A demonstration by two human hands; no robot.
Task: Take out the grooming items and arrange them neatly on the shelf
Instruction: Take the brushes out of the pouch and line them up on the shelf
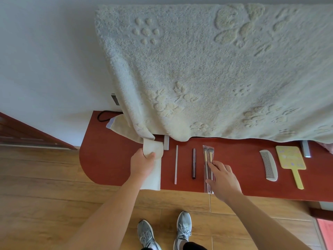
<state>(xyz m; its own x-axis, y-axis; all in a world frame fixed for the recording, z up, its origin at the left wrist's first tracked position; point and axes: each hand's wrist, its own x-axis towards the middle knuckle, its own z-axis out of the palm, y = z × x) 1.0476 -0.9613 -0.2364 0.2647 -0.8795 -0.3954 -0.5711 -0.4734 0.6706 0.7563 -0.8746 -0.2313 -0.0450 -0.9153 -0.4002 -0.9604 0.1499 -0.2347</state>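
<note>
A big pale towel (198,69) with raised flower patterns hangs down the wall and drapes over the back edge of the shelf (108,159). The shelf is a long red-brown board with a rounded left end, standing over a wooden floor (54,186).

A cream cloth (153,175) lies across the shelf from under the towel to the front edge, its top folded over. The left hand (142,163) grips that fold, with the thumb on top and the fingers curled beneath.

The right hand (222,177) is spread flat. Its fingers are fairly straight, and the fingertips (210,164) and thumb rest on the brushes (207,156) without closing round them.

The grooming things lie in a row across the shelf, each pointing front to back. At the far right is a yellow mirror (291,159) with its handle towards the front edge. Just left of it is a grey comb (268,165). Well apart from these, near the middle, the two brushes lie in a clear sleeve that overhangs the front edge. Left of them are a dark pencil (193,163) and then a thin pale stick (176,164), which lies just right of the cloth.

Below, a pair of grey shoes (183,230) stands on the floor. A black cord (102,115) loops at the shelf's back left corner.
</note>
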